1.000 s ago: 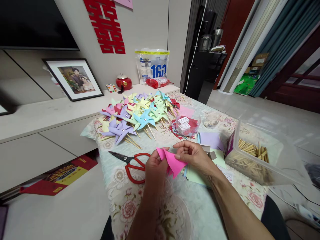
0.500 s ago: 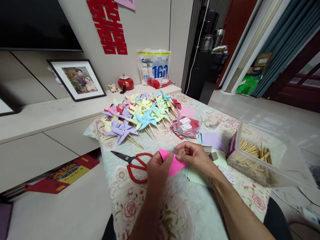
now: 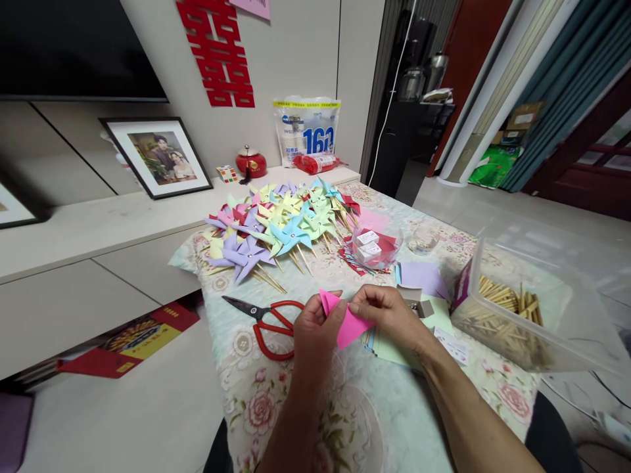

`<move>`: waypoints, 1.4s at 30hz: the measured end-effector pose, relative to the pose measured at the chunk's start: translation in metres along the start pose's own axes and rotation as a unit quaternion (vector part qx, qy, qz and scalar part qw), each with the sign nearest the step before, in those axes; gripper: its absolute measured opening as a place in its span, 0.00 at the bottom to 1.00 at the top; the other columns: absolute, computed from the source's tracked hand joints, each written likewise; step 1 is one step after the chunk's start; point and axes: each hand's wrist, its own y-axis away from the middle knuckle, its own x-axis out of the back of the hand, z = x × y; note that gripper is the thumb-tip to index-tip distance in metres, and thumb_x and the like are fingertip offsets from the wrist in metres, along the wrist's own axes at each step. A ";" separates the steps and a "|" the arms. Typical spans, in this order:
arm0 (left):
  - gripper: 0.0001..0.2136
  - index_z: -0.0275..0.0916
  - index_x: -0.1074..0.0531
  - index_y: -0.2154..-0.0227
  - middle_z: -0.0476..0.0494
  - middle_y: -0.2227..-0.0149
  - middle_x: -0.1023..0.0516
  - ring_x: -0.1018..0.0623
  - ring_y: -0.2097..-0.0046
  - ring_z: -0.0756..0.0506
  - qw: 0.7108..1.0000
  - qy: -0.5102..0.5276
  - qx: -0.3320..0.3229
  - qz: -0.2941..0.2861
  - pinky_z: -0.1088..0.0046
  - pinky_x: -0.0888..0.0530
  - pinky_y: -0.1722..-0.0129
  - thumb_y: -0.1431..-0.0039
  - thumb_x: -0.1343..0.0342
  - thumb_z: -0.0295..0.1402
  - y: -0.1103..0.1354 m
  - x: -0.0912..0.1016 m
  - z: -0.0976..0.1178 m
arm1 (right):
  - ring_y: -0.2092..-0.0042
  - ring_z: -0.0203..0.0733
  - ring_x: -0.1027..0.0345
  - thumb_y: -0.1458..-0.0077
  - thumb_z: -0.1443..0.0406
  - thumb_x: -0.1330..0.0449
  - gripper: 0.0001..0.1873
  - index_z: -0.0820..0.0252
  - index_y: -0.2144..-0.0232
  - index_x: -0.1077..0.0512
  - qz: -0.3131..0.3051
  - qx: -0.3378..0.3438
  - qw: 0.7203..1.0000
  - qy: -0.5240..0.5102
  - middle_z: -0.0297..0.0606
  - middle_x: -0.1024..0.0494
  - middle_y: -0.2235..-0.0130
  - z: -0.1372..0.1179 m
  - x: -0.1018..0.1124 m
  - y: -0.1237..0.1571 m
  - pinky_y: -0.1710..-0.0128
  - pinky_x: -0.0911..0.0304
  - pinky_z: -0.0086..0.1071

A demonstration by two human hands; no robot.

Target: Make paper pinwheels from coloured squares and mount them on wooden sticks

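Note:
Both my hands hold a folded pink paper [image 3: 351, 323] just above the table. My left hand [image 3: 315, 328] grips its left side with thumb and fingers closed. My right hand [image 3: 387, 313] pinches its upper edge. Under my right hand lies a stack of coloured paper sheets [image 3: 394, 345]. Red-handled scissors [image 3: 269, 318] lie on the floral tablecloth [image 3: 276, 407] just left of my left hand. Farther back is a heap of finished paper pinwheels [image 3: 280, 230] on wooden sticks.
A clear plastic box of wooden sticks [image 3: 513, 315] stands at the right. A small glass bowl with little boxes [image 3: 373, 248] and a second glass dish [image 3: 422, 240] sit behind the paper. A low cabinet [image 3: 98, 230] with a framed photo [image 3: 158, 156] runs along the left.
The view has shifted slightly. My hands have pressed the pink paper closer together and flatter; my left thumb now covers more of it.

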 end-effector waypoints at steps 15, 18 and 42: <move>0.14 0.36 0.27 0.80 0.55 0.83 0.35 0.39 0.80 0.54 1.000 0.011 -0.003 0.014 0.77 0.42 0.79 0.57 0.31 0.42 -0.003 0.002 -0.003 | 0.73 0.34 0.47 0.48 0.53 0.35 0.16 0.60 0.76 0.29 -0.013 -0.009 1.000 -0.016 0.29 0.35 0.76 -0.011 -0.004 0.002 0.72 0.52 0.30; 0.14 0.37 0.27 0.79 0.55 0.83 0.34 0.38 0.79 0.54 1.000 0.007 -0.002 0.013 0.78 0.41 0.79 0.57 0.31 0.42 -0.004 0.003 -0.005 | 0.73 0.35 0.46 0.48 0.55 0.36 0.15 0.60 0.76 0.30 -0.001 -0.015 1.000 -0.009 0.29 0.35 0.76 -0.011 -0.004 0.003 0.72 0.52 0.30; 0.11 0.38 0.22 0.72 0.48 0.77 0.24 0.28 0.74 0.49 0.983 0.087 0.131 -0.092 0.75 0.35 0.76 0.55 0.30 0.38 0.000 0.006 0.008 | 0.67 0.38 0.33 0.50 0.61 0.31 0.08 0.59 0.70 0.23 -0.022 0.050 0.996 -0.065 0.33 0.24 0.70 -0.012 -0.002 0.003 0.64 0.40 0.32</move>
